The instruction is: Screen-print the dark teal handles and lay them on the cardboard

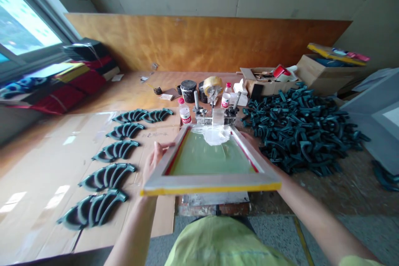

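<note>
A screen printing frame [215, 181] is tilted up in front of me. Its mesh [212, 158] is pale green, with white ink [215, 135] pooled at the far end. A hinge clamp [215, 118] bears the frame at the back. My left hand [152, 162] is at the frame's left side, thumb raised and a finger stretched toward the rail; its other fingers are partly hidden. My right hand [249, 139] is at the right side, mostly hidden behind the rail. Whether either hand bears the frame's weight I cannot tell. Below the frame's near edge shows a metal base plate [218, 198].
Curved dark green plastic parts [107, 176] lie in a column on cardboard [40, 174] at left. A large heap of similar parts [299, 129] is at right. Behind the clamp stand red-capped bottles [185, 112], black tubs [188, 91] and a tape roll [213, 83]. Cartons [327, 75] stand farther right.
</note>
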The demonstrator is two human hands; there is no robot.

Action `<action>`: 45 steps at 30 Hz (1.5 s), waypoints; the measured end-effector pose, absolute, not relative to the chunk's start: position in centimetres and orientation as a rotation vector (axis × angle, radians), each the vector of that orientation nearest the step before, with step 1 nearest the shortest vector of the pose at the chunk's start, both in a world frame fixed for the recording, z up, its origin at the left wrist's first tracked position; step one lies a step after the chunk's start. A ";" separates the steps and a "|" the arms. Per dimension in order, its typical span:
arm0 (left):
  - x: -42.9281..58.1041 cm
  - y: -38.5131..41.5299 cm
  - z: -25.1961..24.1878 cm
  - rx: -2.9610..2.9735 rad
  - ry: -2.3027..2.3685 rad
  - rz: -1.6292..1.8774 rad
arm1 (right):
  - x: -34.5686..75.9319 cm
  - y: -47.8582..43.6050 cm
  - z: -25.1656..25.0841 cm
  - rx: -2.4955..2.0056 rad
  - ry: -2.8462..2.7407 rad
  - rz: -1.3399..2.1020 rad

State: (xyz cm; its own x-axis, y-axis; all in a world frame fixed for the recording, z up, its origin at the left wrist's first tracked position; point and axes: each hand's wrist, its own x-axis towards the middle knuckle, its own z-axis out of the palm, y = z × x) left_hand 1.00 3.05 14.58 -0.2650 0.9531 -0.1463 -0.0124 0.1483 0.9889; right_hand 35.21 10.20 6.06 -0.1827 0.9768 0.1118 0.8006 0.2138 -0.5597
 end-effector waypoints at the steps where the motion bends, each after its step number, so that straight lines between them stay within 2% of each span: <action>1: 0.8 2.0 13.5 0.920 1.476 1.172 | 36.1 10.9 6.8 -1.687 -1.975 0.449; 4: 0.7 -0.3 9.6 0.866 1.473 0.963 | 36.1 13.2 8.7 -1.636 -1.911 0.223; 9: 1.1 -0.5 4.1 0.881 1.564 0.941 | 30.2 16.2 9.8 -1.516 -2.405 0.134; 13: 0.8 -0.3 2.1 0.914 1.555 0.909 | 28.3 15.9 8.7 -1.656 -2.587 0.192; 17: 0.5 -0.4 1.3 0.919 1.557 0.921 | 28.8 12.9 7.6 -1.446 -2.723 0.189; 21: 0.6 -0.5 1.3 0.942 1.571 0.914 | 30.1 9.8 8.2 -1.152 -2.897 0.276; 25: 0.8 -0.6 1.9 0.972 1.586 0.913 | 30.9 10.0 9.7 -1.064 -2.940 0.376; 32: 0.9 -0.5 2.8 0.945 1.592 0.914 | 29.4 9.5 7.1 -1.213 -2.669 0.090; 37: 1.0 -0.4 2.7 0.890 1.559 0.920 | 30.6 9.0 7.1 -1.015 -2.728 0.199; 41: 1.1 -0.5 4.9 0.838 1.530 0.928 | 29.5 13.4 10.0 -1.255 -2.563 0.257; 45: 0.6 -0.1 9.6 0.836 1.477 0.929 | 29.0 17.3 12.3 -1.498 -2.394 0.208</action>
State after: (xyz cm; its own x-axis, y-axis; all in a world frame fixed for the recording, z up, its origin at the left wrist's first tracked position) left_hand 0.61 -0.11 9.57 -0.1029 0.8960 -0.4320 -0.0018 0.4342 0.9008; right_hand 29.01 17.34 12.33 -0.4059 0.8957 0.1816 0.8508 0.4429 -0.2827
